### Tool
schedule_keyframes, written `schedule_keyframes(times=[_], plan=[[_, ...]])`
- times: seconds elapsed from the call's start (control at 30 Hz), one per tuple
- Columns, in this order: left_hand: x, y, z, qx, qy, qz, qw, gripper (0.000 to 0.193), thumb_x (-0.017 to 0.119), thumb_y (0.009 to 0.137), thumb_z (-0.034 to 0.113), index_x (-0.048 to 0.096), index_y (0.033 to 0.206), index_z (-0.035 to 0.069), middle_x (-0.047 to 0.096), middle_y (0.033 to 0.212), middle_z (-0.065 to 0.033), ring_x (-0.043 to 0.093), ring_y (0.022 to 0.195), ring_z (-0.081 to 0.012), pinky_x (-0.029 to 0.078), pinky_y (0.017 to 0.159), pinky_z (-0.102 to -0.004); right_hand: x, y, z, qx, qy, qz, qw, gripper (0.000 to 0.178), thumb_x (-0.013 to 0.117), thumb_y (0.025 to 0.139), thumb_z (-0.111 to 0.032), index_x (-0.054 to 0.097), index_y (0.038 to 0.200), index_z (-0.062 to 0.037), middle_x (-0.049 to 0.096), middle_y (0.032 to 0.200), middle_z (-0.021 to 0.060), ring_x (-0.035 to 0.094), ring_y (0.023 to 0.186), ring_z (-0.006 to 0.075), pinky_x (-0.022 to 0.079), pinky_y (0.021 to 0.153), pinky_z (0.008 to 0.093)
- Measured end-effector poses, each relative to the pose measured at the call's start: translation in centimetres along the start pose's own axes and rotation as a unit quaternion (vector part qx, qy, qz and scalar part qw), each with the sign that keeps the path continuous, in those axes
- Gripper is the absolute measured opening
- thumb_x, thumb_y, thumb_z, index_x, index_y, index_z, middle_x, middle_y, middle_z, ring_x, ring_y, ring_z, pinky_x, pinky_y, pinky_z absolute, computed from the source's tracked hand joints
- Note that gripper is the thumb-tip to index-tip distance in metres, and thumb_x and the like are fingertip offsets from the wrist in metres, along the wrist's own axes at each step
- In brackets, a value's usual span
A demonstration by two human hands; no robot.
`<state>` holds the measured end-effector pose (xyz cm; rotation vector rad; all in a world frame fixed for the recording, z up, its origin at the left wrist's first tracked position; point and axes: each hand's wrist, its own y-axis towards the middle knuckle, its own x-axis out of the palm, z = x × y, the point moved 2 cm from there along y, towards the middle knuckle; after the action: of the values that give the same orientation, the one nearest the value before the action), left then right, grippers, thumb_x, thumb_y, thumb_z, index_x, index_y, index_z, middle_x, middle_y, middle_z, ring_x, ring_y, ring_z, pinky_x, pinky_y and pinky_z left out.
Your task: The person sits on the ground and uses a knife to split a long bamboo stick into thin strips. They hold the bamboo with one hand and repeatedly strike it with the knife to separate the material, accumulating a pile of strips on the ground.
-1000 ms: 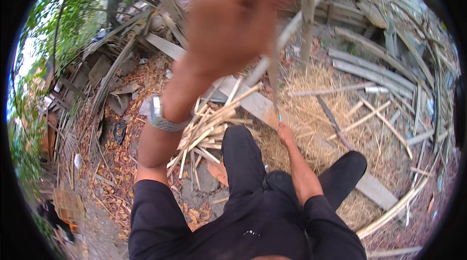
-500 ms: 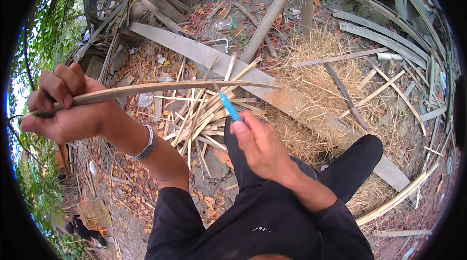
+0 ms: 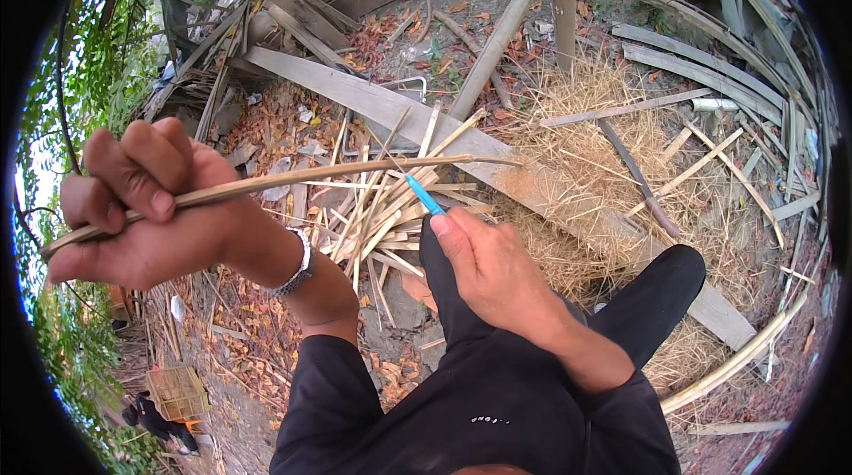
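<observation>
My left hand (image 3: pixel 164 204) is raised at the left, its fingers wrapped round one end of a long, narrow bamboo strip (image 3: pixel 311 175). The strip runs to the right in front of me and thins at its far tip, which lies over a grey plank (image 3: pixel 342 95). In my closed right hand (image 3: pixel 497 271) is a small knife (image 3: pixel 424 196) with a blue handle. Its thin blade crosses the strip near the tapered end; whether the edge bites into it I cannot tell. Below the strip lies a heap of pale split sticks (image 3: pixel 382 222), close to my knee.
Straw-like shavings (image 3: pixel 586 111) cover the ground and part of the plank on the right. A machete (image 3: pixel 635 171) with a wooden handle lies on them. An upright post (image 3: pixel 563 4) and a leaning pole (image 3: pixel 499 35) stand ahead. A wire cage (image 3: pixel 177 392) sits at the lower left.
My left hand has shifted a little right and down with the strip, which has rolled slightly to show a lighter face. The knife stays near the strip's tapered end.
</observation>
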<state>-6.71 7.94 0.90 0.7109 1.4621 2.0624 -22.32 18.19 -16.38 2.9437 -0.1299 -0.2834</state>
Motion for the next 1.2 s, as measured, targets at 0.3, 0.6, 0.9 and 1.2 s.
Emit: schedule_keyframes(times=[0.3, 0.6, 0.9, 1.2], plan=[[2.2, -0.6, 0.1, 0.022, -0.008, -0.005, 1.000, 0.061, 0.039, 0.085, 0.068, 0.032, 0.057, 0.014, 0.029, 0.046, 0.0002, 0.019, 0.035, -0.0066, 0.009, 0.037, -0.0228, 0.4, -1.6, 2.3, 0.037, -0.131, 0.053, 0.989, 0.040, 0.039, 0.097, -0.028, 0.052, 0.079, 0.0044, 0.050, 0.050, 0.0245, 0.053, 0.049, 0.0430, 0.040, 0.046, 0.0491], [3.5, -1.0, 0.2, 0.012, -0.059, -0.033, 0.998, 0.062, 0.037, 0.085, 0.068, 0.030, 0.055, 0.015, 0.029, 0.045, 0.0006, 0.017, 0.037, -0.0070, 0.009, 0.038, -0.0229, -0.6, -3.8, -3.4, -0.062, -0.045, 0.033, 0.997, 0.034, 0.044, 0.096, -0.026, 0.051, 0.077, 0.0016, 0.045, 0.044, 0.0214, 0.052, 0.042, 0.0393, 0.039, 0.042, 0.0469], [3.5, -1.5, 1.0, 0.014, -0.012, 0.013, 1.000, 0.061, 0.040, 0.085, 0.067, 0.028, 0.056, 0.015, 0.026, 0.045, 0.0011, 0.014, 0.039, -0.0067, 0.008, 0.037, -0.0233, -0.8, -2.9, 4.7, 0.112, -0.124, 0.074, 0.983, 0.044, 0.036, 0.098, -0.029, 0.053, 0.073, 0.0031, 0.051, 0.058, 0.0252, 0.053, 0.057, 0.0440, 0.040, 0.054, 0.0486], [2.8, -0.9, 0.4, 0.045, 0.063, 0.060, 0.995, 0.063, 0.038, 0.084, 0.069, 0.026, 0.054, 0.014, 0.024, 0.045, 0.0018, 0.011, 0.040, -0.0073, 0.006, 0.038, -0.0233, 0.9, -2.7, 4.7, 0.117, -0.125, 0.066, 0.983, 0.044, 0.035, 0.098, -0.029, 0.056, 0.078, 0.0041, 0.054, 0.060, 0.0265, 0.054, 0.059, 0.0457, 0.043, 0.056, 0.0499]])
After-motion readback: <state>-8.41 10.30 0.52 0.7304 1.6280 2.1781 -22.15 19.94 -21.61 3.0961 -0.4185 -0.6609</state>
